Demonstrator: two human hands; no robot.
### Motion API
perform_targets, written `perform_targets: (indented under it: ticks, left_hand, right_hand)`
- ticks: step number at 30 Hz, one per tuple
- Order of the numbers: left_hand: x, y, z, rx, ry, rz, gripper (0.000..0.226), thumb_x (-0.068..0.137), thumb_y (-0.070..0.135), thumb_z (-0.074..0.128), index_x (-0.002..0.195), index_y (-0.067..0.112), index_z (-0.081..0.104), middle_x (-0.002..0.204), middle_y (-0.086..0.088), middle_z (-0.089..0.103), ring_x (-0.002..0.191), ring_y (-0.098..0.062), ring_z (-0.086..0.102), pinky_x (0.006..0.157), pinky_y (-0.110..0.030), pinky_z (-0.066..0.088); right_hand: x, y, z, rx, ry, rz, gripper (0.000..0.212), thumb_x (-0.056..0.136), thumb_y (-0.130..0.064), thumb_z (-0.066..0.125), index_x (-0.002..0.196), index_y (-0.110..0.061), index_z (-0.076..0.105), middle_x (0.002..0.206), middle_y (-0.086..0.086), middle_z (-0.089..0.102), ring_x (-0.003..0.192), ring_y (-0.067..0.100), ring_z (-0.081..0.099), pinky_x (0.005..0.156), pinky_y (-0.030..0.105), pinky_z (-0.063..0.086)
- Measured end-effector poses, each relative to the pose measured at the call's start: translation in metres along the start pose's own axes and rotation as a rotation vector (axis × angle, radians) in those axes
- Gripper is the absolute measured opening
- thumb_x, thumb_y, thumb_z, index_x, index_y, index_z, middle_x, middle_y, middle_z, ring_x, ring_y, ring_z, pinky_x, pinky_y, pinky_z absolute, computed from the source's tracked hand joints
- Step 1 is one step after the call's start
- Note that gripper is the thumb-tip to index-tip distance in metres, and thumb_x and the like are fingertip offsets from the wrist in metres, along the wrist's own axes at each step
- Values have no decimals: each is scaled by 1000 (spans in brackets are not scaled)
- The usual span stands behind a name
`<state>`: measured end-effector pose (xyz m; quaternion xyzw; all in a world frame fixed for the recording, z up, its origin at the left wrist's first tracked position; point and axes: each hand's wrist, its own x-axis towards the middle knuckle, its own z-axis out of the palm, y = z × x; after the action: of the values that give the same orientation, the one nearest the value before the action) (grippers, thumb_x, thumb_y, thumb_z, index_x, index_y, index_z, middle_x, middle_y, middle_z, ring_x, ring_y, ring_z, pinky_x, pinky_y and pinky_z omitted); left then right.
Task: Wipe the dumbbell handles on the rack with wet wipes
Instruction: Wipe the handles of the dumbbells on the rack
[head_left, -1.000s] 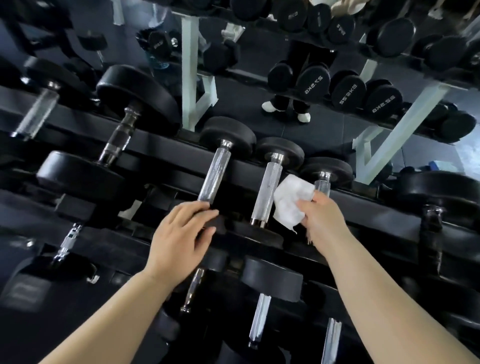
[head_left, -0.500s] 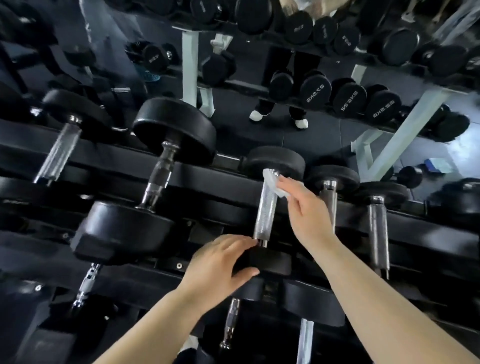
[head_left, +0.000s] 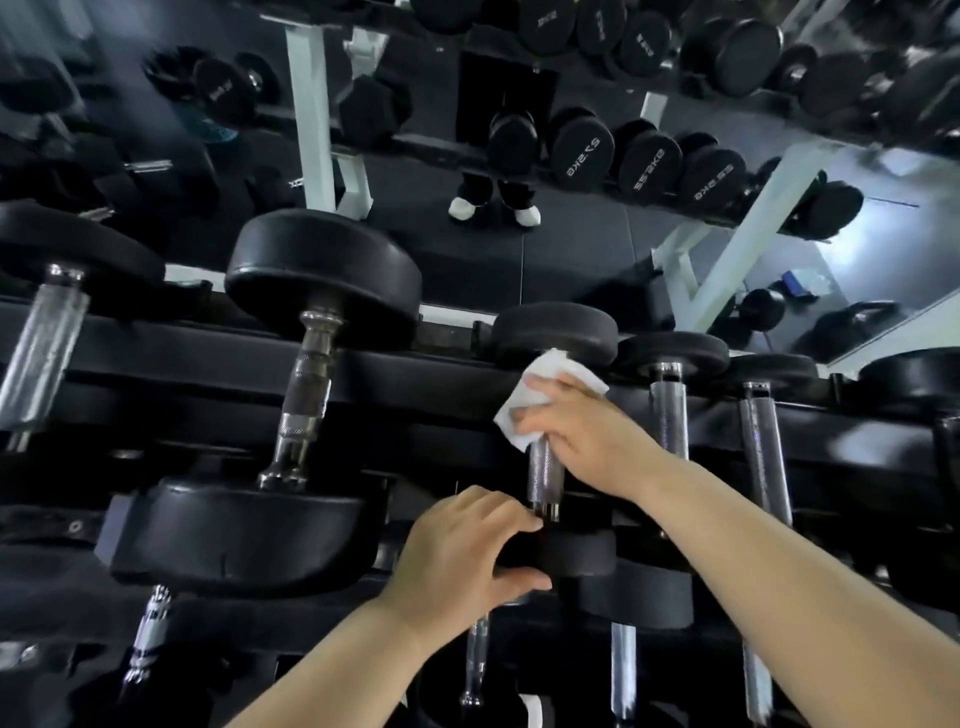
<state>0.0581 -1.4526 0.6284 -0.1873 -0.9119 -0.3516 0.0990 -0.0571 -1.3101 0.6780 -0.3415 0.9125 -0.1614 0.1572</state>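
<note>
A dim gym filled the view, with a black rack (head_left: 447, 379) of dumbbells running across it and a mirror (head_left: 571, 249) behind that repeated more weights, white frame legs and a dark mat floor

The right hand (head_left: 587, 436) was curled round the upper part of a chrome handle (head_left: 545, 475), with a white wipe (head_left: 550, 395) folded between palm and metal. That closed wrap looked chosen so the cloth met the bar all the way round and one slide could clean it. The wipe bunched above the fingers, touching the far head (head_left: 556, 332) of that dumbbell, while the lower stretch of handle showed bare and knurled below the hand

The left hand (head_left: 467, 556) rested half spread on the near head (head_left: 576, 553), fingers over its top edge and thumb (head_left: 519, 577) under its side. It likely steadied the weight so it would not roll in its cradle under the rubbing

To the right, two slimmer handles (head_left: 670, 410) stood just beside, uncovered. To the left sat a far larger dumbbell (head_left: 306, 395) with a darker grip, and past it another pale bar (head_left: 41, 353) at the frame edge. A lower tier (head_left: 623, 675) showed more handles beneath the arms

The rails were matte black and padded-looking, the heads rubbery and dull. Whether any bar was already wet could not be told
</note>
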Motion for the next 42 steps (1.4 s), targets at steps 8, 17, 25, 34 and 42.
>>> perform_targets:
  ticks: [8, 17, 25, 34, 42]
  left_hand:
    - [-7, 4, 8, 21, 88, -39, 37, 67, 54, 50, 96, 31, 48, 85, 13, 68, 86, -1, 51, 74, -19, 44]
    - [-9, 4, 13, -8, 128, -63, 38, 68, 51, 54, 99, 30, 50, 91, 10, 69, 92, -2, 50, 89, -19, 34]
    - [-14, 10, 16, -7, 177, -104, 38, 69, 50, 53, 101, 30, 51, 94, 11, 68, 96, -3, 51, 79, -17, 48]
    - [-17, 12, 15, 38, 210, -128, 38, 71, 50, 50, 104, 32, 50, 97, 10, 66, 99, -6, 50, 76, -17, 46]
    - [-17, 10, 16, -20, 204, -126, 35, 71, 49, 53, 102, 32, 51, 97, 8, 66, 96, -4, 51, 76, -17, 48]
  right_hand:
    - [-33, -11, 17, 226, -72, 16, 40, 89, 2, 38, 113, -17, 64, 149, -2, 26, 134, 1, 1, 101, 10, -1]
    - [0, -4, 1, 169, 120, 90, 39, 92, 1, 37, 118, -16, 61, 150, 4, 25, 141, 17, 10, 102, 12, 11]
    - [-47, -8, 13, 315, -90, -66, 38, 89, 5, 39, 112, -13, 64, 131, 0, 49, 121, -11, 27, 100, -2, 15]
    - [-23, -4, 17, 425, 215, 140, 40, 90, 8, 37, 116, -8, 61, 142, 5, 39, 125, -7, 17, 90, -11, 8]
    - [-43, -9, 2, 1030, 557, 554, 41, 88, 9, 37, 79, -21, 63, 79, 9, 63, 69, 17, 54, 73, 16, 42]
